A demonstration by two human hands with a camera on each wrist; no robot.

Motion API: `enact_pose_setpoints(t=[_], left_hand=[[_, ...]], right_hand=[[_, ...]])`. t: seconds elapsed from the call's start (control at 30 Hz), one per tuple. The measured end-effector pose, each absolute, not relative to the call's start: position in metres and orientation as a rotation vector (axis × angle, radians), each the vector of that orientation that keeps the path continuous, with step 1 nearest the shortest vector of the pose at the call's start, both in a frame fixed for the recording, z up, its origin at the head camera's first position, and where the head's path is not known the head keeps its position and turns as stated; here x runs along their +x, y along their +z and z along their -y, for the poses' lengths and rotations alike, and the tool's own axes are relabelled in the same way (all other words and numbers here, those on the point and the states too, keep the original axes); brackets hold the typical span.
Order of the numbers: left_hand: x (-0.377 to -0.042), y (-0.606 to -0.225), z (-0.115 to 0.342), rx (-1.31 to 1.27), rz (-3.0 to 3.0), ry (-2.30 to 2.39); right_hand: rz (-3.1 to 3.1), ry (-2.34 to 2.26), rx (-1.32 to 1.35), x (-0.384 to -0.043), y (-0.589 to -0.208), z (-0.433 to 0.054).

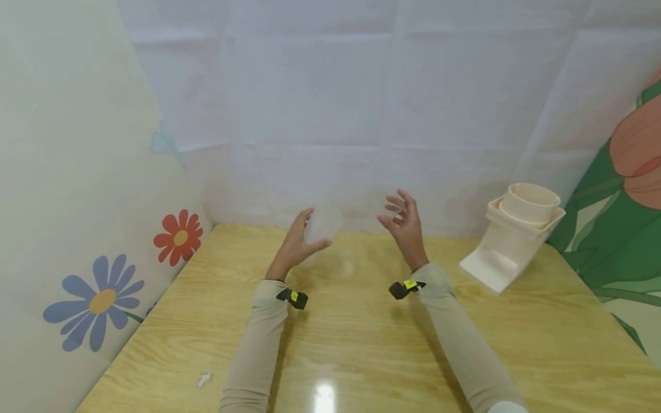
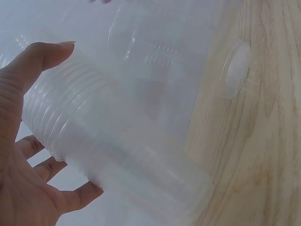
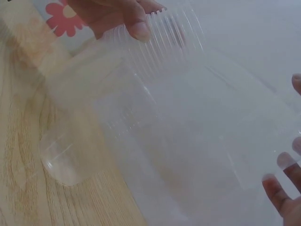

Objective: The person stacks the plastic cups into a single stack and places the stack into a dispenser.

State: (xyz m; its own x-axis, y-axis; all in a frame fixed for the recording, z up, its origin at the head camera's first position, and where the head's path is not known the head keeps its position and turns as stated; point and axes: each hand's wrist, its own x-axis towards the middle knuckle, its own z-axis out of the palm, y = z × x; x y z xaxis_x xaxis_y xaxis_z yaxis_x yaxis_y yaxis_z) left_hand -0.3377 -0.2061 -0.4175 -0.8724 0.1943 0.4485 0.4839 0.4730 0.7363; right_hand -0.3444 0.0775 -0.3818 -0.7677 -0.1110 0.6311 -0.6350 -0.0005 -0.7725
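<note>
My left hand (image 1: 302, 238) grips a stack of clear plastic cups (image 2: 66, 103), thumb on one side of the ribbed rims and fingers on the other. The stack's smooth lower end tilts down toward the table. My right hand (image 1: 407, 226) has its fingers curved about a single clear plastic cup (image 3: 70, 155), which is faint in the head view. In the right wrist view its fingertips (image 3: 275, 188) show at the right edge, partly seen through clear plastic. Both hands are raised over the far side of the table, a short gap apart.
To the right on the wood-grain table (image 1: 351, 327) stands a cream plastic holder (image 1: 508, 246) with a round ring on top and a flat lip at its base. A small white scrap (image 1: 203, 379) lies near the front left. White cloth (image 1: 310, 103) hangs behind.
</note>
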Motion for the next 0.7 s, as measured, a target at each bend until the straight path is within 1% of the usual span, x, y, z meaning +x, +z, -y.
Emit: enact_pose_setpoints(t=[0.7], left_hand=[[-0.337, -0.418, 0.207, -0.578, 2.42, -1.35]], right_hand=[[1.801, 1.88, 0.835, -0.336, -0.366, -0.068]])
